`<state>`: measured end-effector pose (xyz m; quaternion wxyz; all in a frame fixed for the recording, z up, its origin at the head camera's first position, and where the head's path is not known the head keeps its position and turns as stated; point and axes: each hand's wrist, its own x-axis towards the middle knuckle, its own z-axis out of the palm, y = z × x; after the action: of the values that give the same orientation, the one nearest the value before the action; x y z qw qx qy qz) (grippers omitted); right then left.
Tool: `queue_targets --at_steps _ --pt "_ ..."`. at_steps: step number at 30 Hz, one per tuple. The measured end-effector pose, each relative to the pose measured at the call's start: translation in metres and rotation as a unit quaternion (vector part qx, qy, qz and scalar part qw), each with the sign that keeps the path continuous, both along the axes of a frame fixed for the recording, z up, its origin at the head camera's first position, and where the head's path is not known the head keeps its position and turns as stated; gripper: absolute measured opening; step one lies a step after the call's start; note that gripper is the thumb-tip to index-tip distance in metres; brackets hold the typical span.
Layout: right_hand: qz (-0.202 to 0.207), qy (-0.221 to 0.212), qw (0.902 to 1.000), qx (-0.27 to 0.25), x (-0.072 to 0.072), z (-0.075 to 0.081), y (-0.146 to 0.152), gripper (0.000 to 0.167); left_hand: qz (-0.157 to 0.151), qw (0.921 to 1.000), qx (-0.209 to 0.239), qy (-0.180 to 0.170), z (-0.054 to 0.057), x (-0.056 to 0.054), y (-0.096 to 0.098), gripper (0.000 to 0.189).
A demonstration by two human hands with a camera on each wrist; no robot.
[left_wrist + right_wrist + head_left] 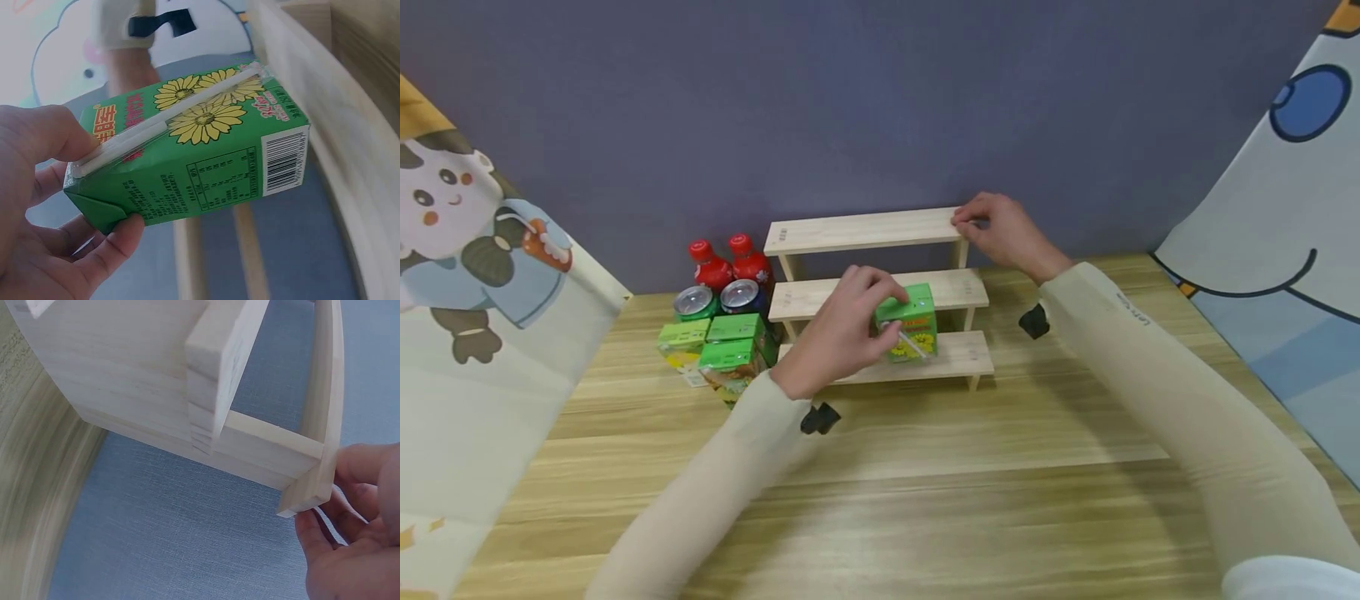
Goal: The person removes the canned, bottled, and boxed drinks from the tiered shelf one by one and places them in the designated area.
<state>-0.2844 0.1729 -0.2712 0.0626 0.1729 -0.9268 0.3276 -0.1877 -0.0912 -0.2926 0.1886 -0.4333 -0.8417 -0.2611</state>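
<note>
My left hand [847,329] grips a green drink carton [917,310] by its top end, thumb on one side and fingers on the other. In the left wrist view, the carton [206,128] shows yellow flowers, a barcode and a wrapped white straw along its side. It hangs over the lowest tier of a pale wooden three-tier shelf [861,232]; whether its bottom touches that tier I cannot tell. My right hand [1003,236] pinches the right end of the top tier. From the right wrist, thumb and fingertips [307,528] sit around that board's end.
Left of the shelf stand two red-capped bottles [711,268], two cans [694,302] and several more cartons [727,357] packed together. A dark wall [865,108] rises behind the shelf. Cartoon-printed panels [482,250] border the wooden table [925,500] on both sides.
</note>
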Motion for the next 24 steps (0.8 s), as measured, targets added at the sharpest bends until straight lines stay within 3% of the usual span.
queue_targets --at_steps 13,24 --pt "0.001 -0.005 1.0 0.001 0.001 -0.001 0.004 0.026 0.049 0.9986 0.013 0.015 0.028 0.037 -0.084 0.021" --pt "0.001 0.001 1.0 0.0 0.0 0.0 0.001 0.024 0.119 0.9917 -0.031 0.038 0.037 0.064 -0.156 0.029"
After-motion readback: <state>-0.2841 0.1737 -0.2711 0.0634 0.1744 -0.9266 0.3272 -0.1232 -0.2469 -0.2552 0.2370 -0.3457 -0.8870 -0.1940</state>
